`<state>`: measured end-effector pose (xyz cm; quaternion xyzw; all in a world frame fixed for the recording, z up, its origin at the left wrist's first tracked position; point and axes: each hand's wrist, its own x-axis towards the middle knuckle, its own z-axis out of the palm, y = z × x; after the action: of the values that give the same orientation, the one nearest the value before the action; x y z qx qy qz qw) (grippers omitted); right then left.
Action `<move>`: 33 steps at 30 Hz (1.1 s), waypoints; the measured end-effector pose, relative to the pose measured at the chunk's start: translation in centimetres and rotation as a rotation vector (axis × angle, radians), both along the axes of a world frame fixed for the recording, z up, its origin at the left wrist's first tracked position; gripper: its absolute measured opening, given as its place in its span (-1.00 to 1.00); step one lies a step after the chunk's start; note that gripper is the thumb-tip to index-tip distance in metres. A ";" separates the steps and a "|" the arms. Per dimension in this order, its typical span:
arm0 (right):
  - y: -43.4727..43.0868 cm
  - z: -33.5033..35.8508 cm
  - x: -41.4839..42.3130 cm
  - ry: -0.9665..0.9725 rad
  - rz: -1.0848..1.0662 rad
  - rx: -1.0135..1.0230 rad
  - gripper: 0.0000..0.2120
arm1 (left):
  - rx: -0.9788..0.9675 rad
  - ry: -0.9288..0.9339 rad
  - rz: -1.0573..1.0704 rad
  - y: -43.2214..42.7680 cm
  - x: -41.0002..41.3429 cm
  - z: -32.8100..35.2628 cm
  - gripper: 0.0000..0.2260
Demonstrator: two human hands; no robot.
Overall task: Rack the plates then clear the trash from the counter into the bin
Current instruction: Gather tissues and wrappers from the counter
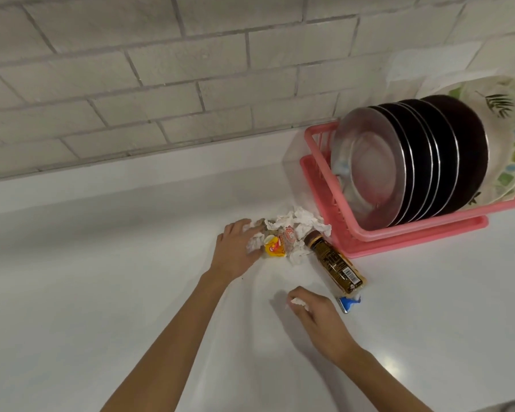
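White surface (101,263) holds it all. On it the left hand (235,251) curls round the trash (292,224) pile; the right hand (315,316) pinches a scrap (298,301). Past the right hand the plates (414,162) sit racked. The bottle (333,266) just beyond that hand may roll if bumped, and loose bits may drop.

The white counter (101,263) is carrying a pink rack (369,246) at its right. Just left of the rack, crumpled tissues (298,221) and a yellow wrapper (272,249) are lying heaped. A brown bottle (333,263) is lying on its side beside them, and a blue wrapper (350,303) is sitting at its base.
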<state>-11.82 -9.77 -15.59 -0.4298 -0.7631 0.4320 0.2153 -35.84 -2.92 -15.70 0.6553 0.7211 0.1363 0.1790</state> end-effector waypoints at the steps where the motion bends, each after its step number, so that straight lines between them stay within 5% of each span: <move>1: 0.0 -0.1 0.2 0.034 -0.035 -0.040 -0.83 | 0.071 -0.044 0.015 -0.7 0.2 -0.8 -0.55; 5: 0.3 -0.4 -0.1 0.141 -0.187 -0.210 -0.69 | 0.342 -0.226 0.143 -4.5 1.2 -3.2 -0.70; 12: 0.6 -0.3 -0.3 0.074 -0.206 -0.237 -0.56 | 0.376 -0.375 0.252 -8.2 3.1 -1.6 -0.89; 18: -0.6 -0.1 1.5 -0.003 -0.250 -0.227 -0.42 | 0.388 -0.488 0.414 -13.0 4.1 0.1 -0.71; 22: -1.4 0.1 2.5 -0.065 -0.285 -0.245 -0.47 | 0.427 -0.362 0.297 -14.1 3.7 1.0 -0.71; 27: -2.3 0.1 2.7 -0.147 -0.276 -0.184 -0.58 | 0.164 -0.075 -0.095 -13.4 4.4 0.1 -0.81; 33: -3.6 0.0 3.9 -0.221 -0.193 -0.024 -0.66 | 0.199 -0.184 -0.193 -15.0 8.1 -1.0 -0.87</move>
<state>-7.96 -13.37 -15.62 -0.5487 -0.7320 0.3683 0.1655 -27.75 -17.89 -16.68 0.7208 0.6181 0.2489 0.1909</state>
